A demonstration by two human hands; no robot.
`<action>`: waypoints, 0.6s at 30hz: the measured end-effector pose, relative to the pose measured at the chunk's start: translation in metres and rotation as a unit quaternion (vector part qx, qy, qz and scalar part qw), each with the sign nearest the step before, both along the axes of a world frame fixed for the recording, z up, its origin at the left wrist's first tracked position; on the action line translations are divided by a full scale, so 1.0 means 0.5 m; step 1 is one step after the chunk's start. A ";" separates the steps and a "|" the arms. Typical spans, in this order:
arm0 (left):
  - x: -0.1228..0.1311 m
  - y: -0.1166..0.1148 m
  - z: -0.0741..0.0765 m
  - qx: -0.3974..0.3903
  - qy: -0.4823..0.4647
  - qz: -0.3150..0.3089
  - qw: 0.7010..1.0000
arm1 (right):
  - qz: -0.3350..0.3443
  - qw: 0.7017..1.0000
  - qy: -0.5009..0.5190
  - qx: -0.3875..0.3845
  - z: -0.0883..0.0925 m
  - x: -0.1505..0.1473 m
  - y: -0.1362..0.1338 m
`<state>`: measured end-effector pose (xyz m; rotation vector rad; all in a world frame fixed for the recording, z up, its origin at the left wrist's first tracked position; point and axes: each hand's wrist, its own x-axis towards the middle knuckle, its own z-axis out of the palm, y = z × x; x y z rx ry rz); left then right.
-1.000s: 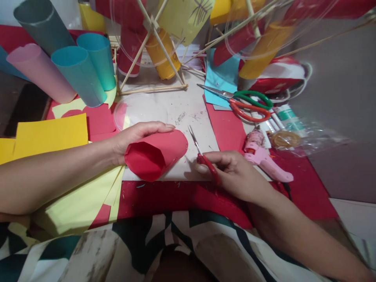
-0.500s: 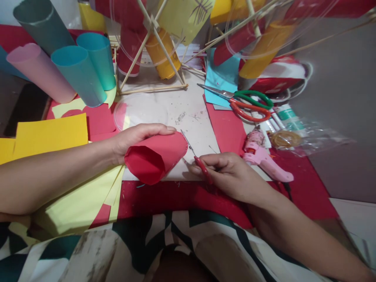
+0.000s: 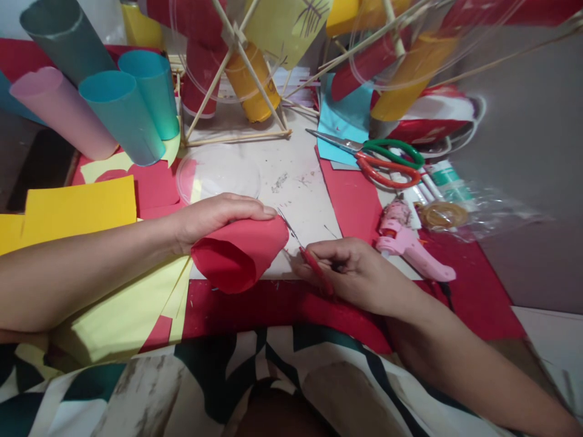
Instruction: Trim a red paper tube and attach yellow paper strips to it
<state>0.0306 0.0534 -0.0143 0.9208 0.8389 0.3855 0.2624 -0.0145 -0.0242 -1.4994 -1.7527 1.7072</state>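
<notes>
My left hand is wrapped over a rolled red paper tube lying on its side, its open end toward me. My right hand grips small red-handled scissors, whose thin blades point up-left and touch the tube's far end. Both rest over a white work sheet on a red-covered table.
Teal, grey and pink paper tubes stand at the back left. Yellow sheets lie left. A bamboo-stick frame with coloured tubes is behind. Large green and orange scissors, a pink glue gun and a tape roll lie right.
My right hand has moved left, bringing the scissor blades from beside the tube up against its end. My left hand has tilted the tube slightly downward.
</notes>
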 end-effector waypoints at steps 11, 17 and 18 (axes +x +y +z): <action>0.001 0.001 -0.001 0.003 0.012 0.002 1.000 | 0.007 0.999 -0.007 0.036 0.000 0.002 0.002; -0.002 0.005 -0.001 -0.180 -0.101 0.048 0.977 | -0.062 0.997 -0.009 0.047 0.005 -0.003 0.007; -0.003 0.008 -0.002 -0.195 -0.114 0.053 0.973 | -0.066 0.997 -0.009 0.050 0.006 -0.003 0.007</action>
